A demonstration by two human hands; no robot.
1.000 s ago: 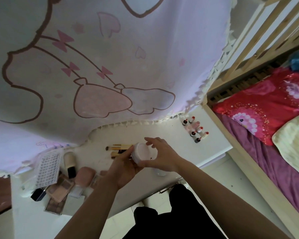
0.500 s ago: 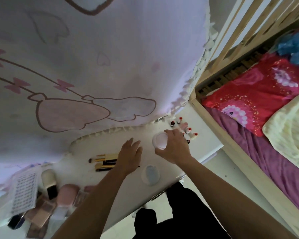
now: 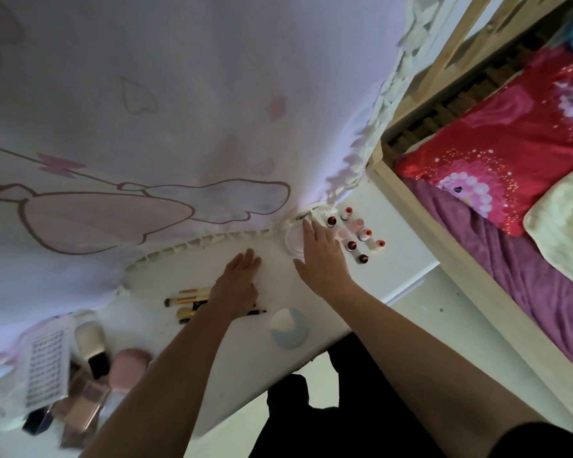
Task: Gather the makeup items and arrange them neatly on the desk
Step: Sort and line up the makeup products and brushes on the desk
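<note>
The right hand (image 3: 321, 259) lies with straight, spread fingers on one round white jar (image 3: 293, 242), right of centre, not grasping it. Just right of it stand eight small nail polish bottles (image 3: 356, 235) in a cluster. The left hand (image 3: 239, 282) rests flat and released on the white desk (image 3: 401, 249), partly covering three gold-handled makeup brushes (image 3: 187, 300) and one black pencil (image 3: 258, 312). One round blue lid (image 3: 288, 327) lies near the desk's front edge. At lower left sits a blurred pile of palettes (image 3: 80, 408).

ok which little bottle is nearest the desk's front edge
The dark-capped bottle at the cluster's near end, beside the right hand; the others stand farther back.
</note>
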